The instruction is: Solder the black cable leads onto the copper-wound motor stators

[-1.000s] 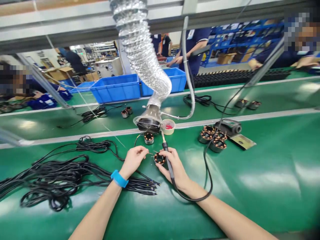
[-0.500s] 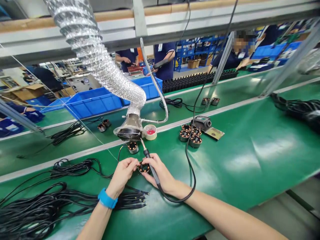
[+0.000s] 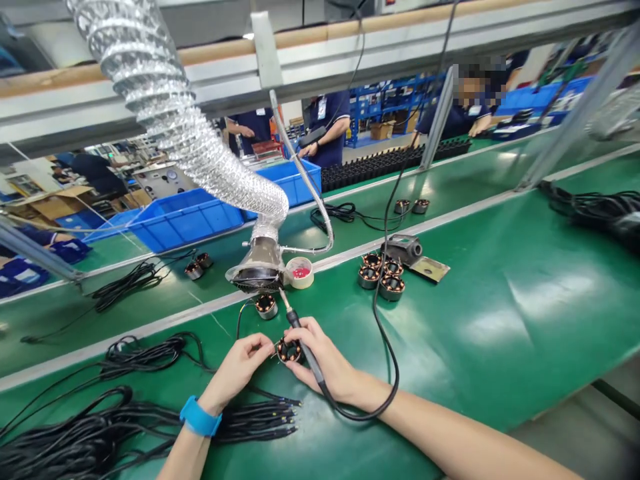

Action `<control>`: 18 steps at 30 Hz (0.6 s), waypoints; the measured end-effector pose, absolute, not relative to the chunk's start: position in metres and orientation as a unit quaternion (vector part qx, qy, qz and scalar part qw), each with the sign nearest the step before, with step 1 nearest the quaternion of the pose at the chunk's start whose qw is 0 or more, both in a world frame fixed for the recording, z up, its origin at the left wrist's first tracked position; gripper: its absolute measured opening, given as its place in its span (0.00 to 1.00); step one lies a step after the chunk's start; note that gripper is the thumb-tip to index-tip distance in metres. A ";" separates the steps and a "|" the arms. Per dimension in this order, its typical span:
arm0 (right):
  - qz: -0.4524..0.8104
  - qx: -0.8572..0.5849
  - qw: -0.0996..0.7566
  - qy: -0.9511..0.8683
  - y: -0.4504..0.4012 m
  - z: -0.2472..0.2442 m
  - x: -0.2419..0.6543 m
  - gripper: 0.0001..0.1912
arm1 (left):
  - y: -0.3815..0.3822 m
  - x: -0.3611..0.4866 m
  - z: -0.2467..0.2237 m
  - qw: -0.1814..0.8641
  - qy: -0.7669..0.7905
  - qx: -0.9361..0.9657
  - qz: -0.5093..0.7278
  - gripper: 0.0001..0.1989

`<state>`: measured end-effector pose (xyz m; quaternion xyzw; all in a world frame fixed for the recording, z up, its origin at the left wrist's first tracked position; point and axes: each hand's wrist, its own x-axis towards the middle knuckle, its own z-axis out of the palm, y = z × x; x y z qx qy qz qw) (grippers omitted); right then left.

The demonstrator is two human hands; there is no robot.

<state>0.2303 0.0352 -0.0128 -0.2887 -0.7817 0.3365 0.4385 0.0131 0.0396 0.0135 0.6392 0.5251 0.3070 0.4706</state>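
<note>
My right hand (image 3: 327, 360) has its thumb and fingers around a small motor stator (image 3: 289, 351), a ring with copper windings. A soldering iron (image 3: 311, 357) also lies in that hand, its tip pointing up and away toward the fume hood. At the stator's left edge, my left hand (image 3: 243, 369) is closed in a pinch on what looks like a thin wire end. Another stator (image 3: 266, 306) with wires attached sits just beyond, below the fume hood (image 3: 258, 268). Beside the hood stands a round pale tub (image 3: 301, 273) with red contents.
Several stators (image 3: 391, 287) are grouped right of centre by a grey soldering-iron holder (image 3: 404, 248). Bundled black cables (image 3: 65, 433) cover the near left. The iron's cord (image 3: 387, 333) loops over my right forearm. A foil duct (image 3: 210, 140) hangs above. Co-workers (image 3: 327, 123) are across the bench.
My left hand has drawn slightly left of the stator, with a small gap now between fingertips and ring. My right hand keeps the iron and stator. The camera view has shifted a little.
</note>
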 end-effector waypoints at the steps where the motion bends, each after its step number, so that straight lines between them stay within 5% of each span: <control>1: 0.337 -0.286 0.437 -0.783 0.035 -0.012 0.231 0.27 | 0.039 0.012 0.013 0.491 0.524 0.624 0.307 0.18; 8: 0.347 -0.291 0.428 -0.782 0.033 -0.015 0.233 0.27 | 0.042 0.031 0.008 0.643 0.522 0.406 0.386 0.22; 18: 0.350 -0.292 0.429 -0.780 0.032 -0.015 0.234 0.27 | 0.024 0.050 0.020 0.552 0.592 0.418 0.414 0.27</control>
